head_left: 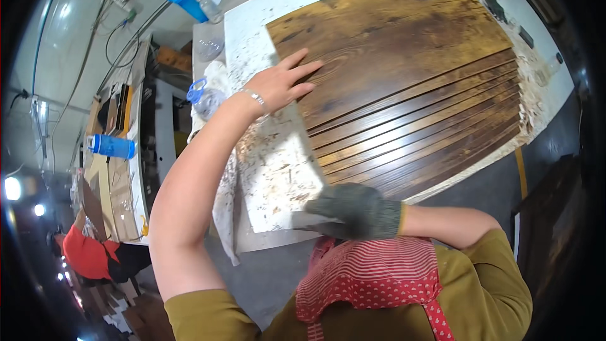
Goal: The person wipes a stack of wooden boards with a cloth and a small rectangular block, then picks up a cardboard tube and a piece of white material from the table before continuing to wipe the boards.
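My bare left hand (282, 86), with a bracelet at the wrist, lies with fingers spread on the left edge of the top brown wood-grain board (404, 44). Under that board more dark boards (423, 132) are fanned out like steps toward me. My right hand (356, 211) wears a dark green knit glove and is closed low over the table's near edge, in front of the stack. A flat greyish piece (302, 220) shows at its fingertips; I cannot tell what it is.
The white worktable (278, 196) is smeared with brown stains. Along its left side are a blue-handled clear jug (207, 100), a blue cup (187, 3) and rags (225, 196). A blue bottle (113, 146) stands on a side bench. A person in red (86, 254) is at far left.
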